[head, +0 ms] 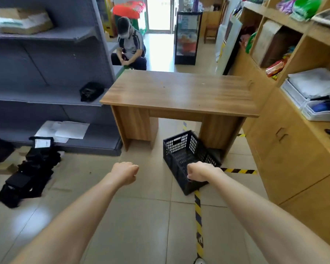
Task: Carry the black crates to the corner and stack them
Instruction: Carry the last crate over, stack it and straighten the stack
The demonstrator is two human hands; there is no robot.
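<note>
The black perforated plastic crate point(187, 157), probably light and stiff, lies tilted on the floor under the right hand point(198, 172), which grips its near rim; the left hand point(125, 173) curls empty beside it.

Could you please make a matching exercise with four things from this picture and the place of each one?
Things:
1. crate
2. papers
3. right hand
4. striped tape

Places:
a. on the lowest grey shelf
b. flat on the floor tiles
c. on the crate's near rim
d. on the floor, by the desk's right leg

Pairs: 1-d, 2-a, 3-c, 4-b
</note>
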